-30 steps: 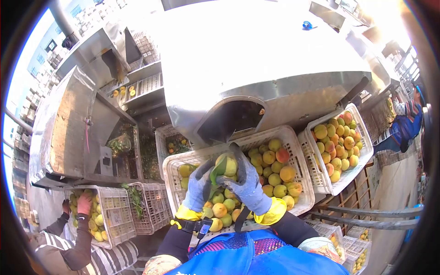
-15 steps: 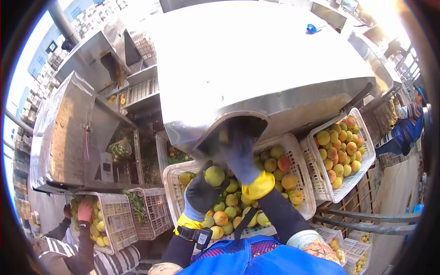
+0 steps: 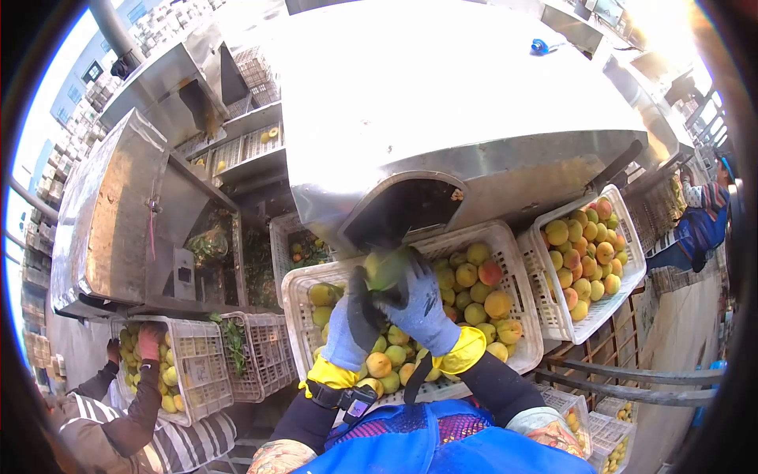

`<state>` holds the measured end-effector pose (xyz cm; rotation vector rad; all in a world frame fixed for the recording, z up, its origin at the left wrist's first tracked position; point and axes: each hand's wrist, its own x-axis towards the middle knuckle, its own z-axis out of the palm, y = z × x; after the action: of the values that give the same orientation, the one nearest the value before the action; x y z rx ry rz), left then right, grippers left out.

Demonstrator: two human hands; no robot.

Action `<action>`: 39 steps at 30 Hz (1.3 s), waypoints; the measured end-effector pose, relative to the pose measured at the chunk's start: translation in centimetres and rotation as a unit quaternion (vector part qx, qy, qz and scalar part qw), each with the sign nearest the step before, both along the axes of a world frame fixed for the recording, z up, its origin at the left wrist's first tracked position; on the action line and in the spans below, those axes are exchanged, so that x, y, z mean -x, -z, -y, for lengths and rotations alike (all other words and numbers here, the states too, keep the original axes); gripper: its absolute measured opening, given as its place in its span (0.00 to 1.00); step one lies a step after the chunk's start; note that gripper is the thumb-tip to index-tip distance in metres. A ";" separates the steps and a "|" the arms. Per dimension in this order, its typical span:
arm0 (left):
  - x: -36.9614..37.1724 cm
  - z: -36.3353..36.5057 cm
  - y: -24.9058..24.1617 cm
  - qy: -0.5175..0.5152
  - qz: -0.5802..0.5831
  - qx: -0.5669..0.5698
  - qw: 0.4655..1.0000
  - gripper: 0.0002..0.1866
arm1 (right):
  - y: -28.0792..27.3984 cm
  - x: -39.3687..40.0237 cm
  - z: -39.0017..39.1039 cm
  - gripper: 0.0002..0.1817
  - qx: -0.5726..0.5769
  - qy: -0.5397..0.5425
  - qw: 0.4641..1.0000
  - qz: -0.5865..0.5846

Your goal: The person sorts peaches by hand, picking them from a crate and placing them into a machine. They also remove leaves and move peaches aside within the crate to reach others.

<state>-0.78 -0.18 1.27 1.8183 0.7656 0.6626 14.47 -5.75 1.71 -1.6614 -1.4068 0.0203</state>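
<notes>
My left hand (image 3: pixel 354 322) and my right hand (image 3: pixel 417 306), in blue-grey gloves with dark palms and yellow cuffs, meet in front of the machine's dark opening (image 3: pixel 403 212). Between them is a green peach (image 3: pixel 385 268), blurred by motion, with fingers of both hands closed around it. Directly below stands a white plastic crate (image 3: pixel 517 272) full of green, yellow and reddish peaches (image 3: pixel 474 283). The glove fingers partly hide the held peach.
A second white crate of peaches (image 3: pixel 580 336) stands to the right, beside metal rails (image 3: pixel 632 379). The shiny metal machine (image 3: pixel 474 87) rises ahead. At lower left, a co-worker's hands (image 3: pixel 150 341) reach into another crate (image 3: pixel 201 371). Another person (image 3: pixel 699 225) is at far right.
My right hand has drawn back out of the machine opening. It has met my left hand, which has shifted slightly up and right with its peach.
</notes>
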 end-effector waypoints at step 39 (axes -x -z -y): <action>-0.2 1.5 4.7 0.015 0.437 0.610 0.660 0.35 | 2.0 -1.8 3.7 0.47 0.116 -0.103 0.968 -0.198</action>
<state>-0.53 -1.73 -3.43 0.1511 0.2955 0.6322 16.31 -9.48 -0.25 -1.5781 -1.2938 0.6251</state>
